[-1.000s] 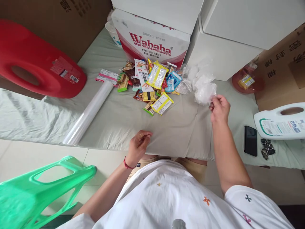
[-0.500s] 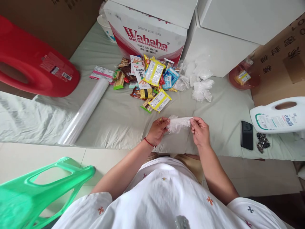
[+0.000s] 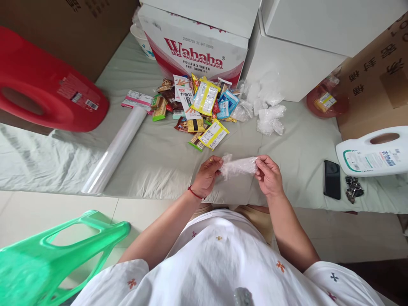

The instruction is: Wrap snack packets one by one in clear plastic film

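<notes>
A crumpled clear plastic bag (image 3: pixel 239 166) is stretched sideways between my two hands, just above the cloth near its front edge. My left hand (image 3: pixel 206 175) pinches the bag's left end; a red string circles that wrist. At the other end, my right hand (image 3: pixel 268 173) grips the plastic between thumb and fingers. Beyond them lies a heap of packaged snacks (image 3: pixel 205 97), with a yellow-and-white packet (image 3: pixel 213 134) at its near side. More crumpled clear plastic bags (image 3: pixel 267 102) lie to the right of the heap.
A roll of clear plastic (image 3: pixel 114 151) lies at left, near a red jug (image 3: pixel 47 85). A Wahaha carton (image 3: pixel 194 46) and white boxes (image 3: pixel 287 55) stand behind. At right are a white detergent bottle (image 3: pixel 372 153), a phone (image 3: pixel 332 179) and keys (image 3: pixel 353 189). A green stool (image 3: pixel 73 246) stands lower left.
My hands have drawn slightly further apart, the left one moving left, and the plastic bag between them is pulled longer. The view has shifted a little.
</notes>
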### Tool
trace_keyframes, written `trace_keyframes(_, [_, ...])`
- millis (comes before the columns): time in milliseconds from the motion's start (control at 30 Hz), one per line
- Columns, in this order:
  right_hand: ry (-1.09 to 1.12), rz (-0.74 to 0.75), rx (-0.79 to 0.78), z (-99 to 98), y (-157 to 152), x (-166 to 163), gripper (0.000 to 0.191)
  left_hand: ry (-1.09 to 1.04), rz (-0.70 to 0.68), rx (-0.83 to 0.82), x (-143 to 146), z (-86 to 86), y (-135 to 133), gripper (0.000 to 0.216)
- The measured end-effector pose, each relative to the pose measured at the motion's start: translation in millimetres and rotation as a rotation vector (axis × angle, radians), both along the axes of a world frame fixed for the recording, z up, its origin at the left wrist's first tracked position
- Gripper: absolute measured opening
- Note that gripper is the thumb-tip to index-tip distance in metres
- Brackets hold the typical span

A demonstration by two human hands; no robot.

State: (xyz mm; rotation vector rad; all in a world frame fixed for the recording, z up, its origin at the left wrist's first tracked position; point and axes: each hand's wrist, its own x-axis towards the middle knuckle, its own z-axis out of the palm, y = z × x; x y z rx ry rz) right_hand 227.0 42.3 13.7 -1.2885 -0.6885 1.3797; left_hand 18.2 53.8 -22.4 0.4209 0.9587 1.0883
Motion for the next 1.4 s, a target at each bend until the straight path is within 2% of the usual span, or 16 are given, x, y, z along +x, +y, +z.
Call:
trace_keyframes(133, [0.016, -0.004, 0.036, -4.1, -6.4, 9.1, 0.021, -0.087, 0.066, -0.025, -6.9, -0.1, 0.6, 0.041])
trace_keyframes(300, [0.084, -0.146, -0.012, -7.9, -16.7, 31.4, 0.02, -0.159, 0.087, -0.071, -10.7, 2.1, 10.2, 0.043])
trace_keyframes(400, [0.119, -0.228, -0.041, -10.5, -24.7, 43.0, 0.022, -0.199, 0.05, -0.034, 7.0, 13.6, 38.1, 0.041])
trace_keyframes(500, [0.133, -0.264, -0.06, -13.0, -33.9, 50.5, 0.023, -0.207, 0.016, 0.059, 32.5, 35.7, 81.8, 0.033])
trace_keyframes(567, [0.144, -0.278, -0.053, -13.7, -39.9, 54.0, 0.024, -0.132, -0.003, 0.056, 43.9, 50.5, 104.7, 0.028])
trace_keyframes(633, [0.172, -0.281, -0.036, -13.8, -44.8, 56.3, 0.025, 0.017, 0.007, 0.074, 47.5, 58.1, 110.0, 0.029])
trace_keyframes(733, [0.252, -0.255, -0.022, -14.6, -47.5, 54.2, 0.029, 0.136, -0.043, 0.152, 43.7, 51.0, 80.0, 0.035])
trace_keyframes(867, [0.282, -0.156, -0.042, -16.3, -40.2, 38.0, 0.032, -0.078, -0.405, -0.156, 36.2, 29.1, 13.8, 0.057])
trace_keyframes(933, [0.214, -0.092, -0.058, -15.6, -34.7, 29.2, 0.032, -0.224, -0.557, -0.223, 31.6, 23.2, -6.8, 0.061])
trace_keyframes(967, [0.153, -0.062, -0.062, -14.8, -32.4, 26.2, 0.032, -0.259, -0.579, -0.218, 28.2, 21.7, -11.6, 0.058])
trace_keyframes(1000, [0.082, -0.037, -0.061, -13.8, -30.6, 24.6, 0.032, -0.259, -0.559, -0.195, 24.1, 21.0, -13.1, 0.054])
trace_keyframes(1100, [-0.088, 0.008, -0.071, -11.5, -29.1, 26.5, 0.033, -0.088, -0.347, -0.104, 9.0, 20.3, -2.8, 0.049])
trace_keyframes(1167, [-0.104, 0.011, -0.115, -12.2, -31.0, 29.1, 0.035, 0.011, -0.221, -0.067, -0.4, 19.6, 7.6, 0.052])
trace_keyframes(1267, [-0.03, -0.06, -0.19, -17.5, -35.1, 27.1, 0.04, 0.009, -0.089, -0.074, -9.6, 17.7, 12.1, 0.052])
trace_keyframes(1333, [0.049, -0.146, -0.21, -22.8, -36.4, 21.0, 0.043, -0.013, -0.083, -0.142, -11.3, 16.0, 3.2, 0.052])
trace_keyframes(1400, [0.118, -0.216, -0.218, -27.8, -36.3, 12.1, 0.045, 0.005, -0.181, -0.225, -8.8, 14.6, -12.9, 0.054])
